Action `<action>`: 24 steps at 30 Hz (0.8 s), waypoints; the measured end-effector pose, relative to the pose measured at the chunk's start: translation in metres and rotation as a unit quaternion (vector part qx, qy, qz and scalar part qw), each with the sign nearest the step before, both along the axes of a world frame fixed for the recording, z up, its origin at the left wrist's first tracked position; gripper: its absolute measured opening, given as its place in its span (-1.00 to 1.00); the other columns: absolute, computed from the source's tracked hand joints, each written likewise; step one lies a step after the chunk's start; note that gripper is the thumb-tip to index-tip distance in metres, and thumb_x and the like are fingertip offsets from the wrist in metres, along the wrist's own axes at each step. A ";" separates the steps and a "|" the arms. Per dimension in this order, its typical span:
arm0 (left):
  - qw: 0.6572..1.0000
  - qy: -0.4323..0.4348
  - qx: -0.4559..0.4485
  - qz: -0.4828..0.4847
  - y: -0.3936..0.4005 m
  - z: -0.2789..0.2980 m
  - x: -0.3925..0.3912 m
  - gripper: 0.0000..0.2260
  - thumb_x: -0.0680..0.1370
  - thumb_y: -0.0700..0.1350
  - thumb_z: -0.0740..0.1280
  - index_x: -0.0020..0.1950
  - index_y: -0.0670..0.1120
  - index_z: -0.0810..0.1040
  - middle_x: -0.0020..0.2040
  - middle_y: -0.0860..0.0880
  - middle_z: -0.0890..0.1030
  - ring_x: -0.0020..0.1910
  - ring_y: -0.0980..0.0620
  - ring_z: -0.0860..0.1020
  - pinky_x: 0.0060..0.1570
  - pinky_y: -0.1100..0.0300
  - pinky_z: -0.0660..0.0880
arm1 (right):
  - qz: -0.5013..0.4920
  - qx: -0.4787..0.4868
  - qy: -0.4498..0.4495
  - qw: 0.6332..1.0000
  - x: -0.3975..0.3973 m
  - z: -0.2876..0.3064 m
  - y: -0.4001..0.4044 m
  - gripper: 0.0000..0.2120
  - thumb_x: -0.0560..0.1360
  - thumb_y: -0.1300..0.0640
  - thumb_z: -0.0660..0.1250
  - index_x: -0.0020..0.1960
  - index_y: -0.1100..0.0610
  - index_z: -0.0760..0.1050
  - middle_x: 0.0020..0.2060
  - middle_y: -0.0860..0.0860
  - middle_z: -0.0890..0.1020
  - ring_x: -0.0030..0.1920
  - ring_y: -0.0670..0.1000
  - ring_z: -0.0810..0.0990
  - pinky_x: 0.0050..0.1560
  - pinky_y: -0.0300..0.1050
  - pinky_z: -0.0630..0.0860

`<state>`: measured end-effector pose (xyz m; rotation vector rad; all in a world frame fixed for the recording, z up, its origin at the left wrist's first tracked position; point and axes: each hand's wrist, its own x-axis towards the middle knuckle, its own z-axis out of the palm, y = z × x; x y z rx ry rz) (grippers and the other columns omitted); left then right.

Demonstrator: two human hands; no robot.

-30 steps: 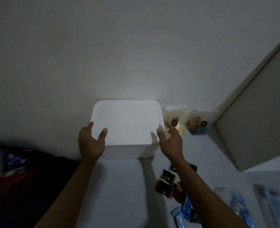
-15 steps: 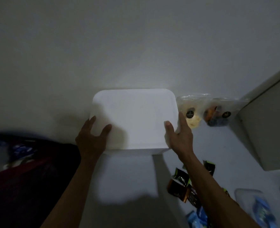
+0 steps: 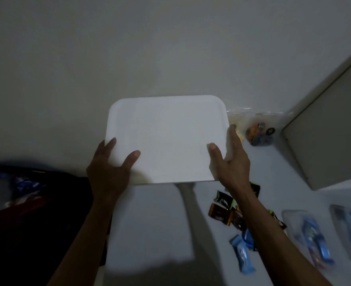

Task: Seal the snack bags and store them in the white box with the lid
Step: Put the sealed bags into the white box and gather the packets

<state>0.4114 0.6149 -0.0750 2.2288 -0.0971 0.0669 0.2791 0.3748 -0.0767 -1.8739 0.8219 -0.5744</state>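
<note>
Both hands grip the white box [image 3: 166,139] by its lid, which fills the centre of the view: the left hand [image 3: 110,170] clasps the near left corner at about 8 o'clock, thumb lying on the top and fingers wrapped over the side edge, while the right hand [image 3: 231,162] clasps the near right edge at about 4 o'clock, thumb on top and fingers curled along the side. Whether the hands hold the whole box or only the lid cannot be told, since nothing below the top surface shows. The step in hand looks like fetching the box or taking off its lid, the opening move before any packing. On the pale surface, probably a desk [image 3: 149,228], the snacks wait unpacked: dark wrapped sweets [image 3: 227,211] at 5 o'clock of the box, blue wrapped bars [image 3: 242,250] nearer the person, two clear bags [image 3: 308,234] with blue packets at the far right, and a clear bag of mixed sweets [image 3: 259,133] just beside the box at 3 o'clock, near a grey panel [image 3: 325,137]. A dark cloth [image 3: 26,213] lies at 8 o'clock. The next move, I judge, calls for setting the box down on the bare stretch in front, lifting the lid aside, and then pressing each bag's strip closed before it goes in.
</note>
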 end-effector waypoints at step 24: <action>0.965 0.245 0.053 -0.072 0.130 -0.165 -0.158 -0.06 0.30 0.13 0.59 0.56 -0.10 0.25 0.57 -0.08 0.23 0.50 -0.09 0.27 0.47 0.01 0.24 | -0.001 0.041 0.190 0.981 -0.159 -0.169 0.136 -0.15 0.43 -0.34 0.33 0.55 0.08 0.20 0.40 -0.03 0.47 0.35 0.00 0.46 0.28 -0.17 0.38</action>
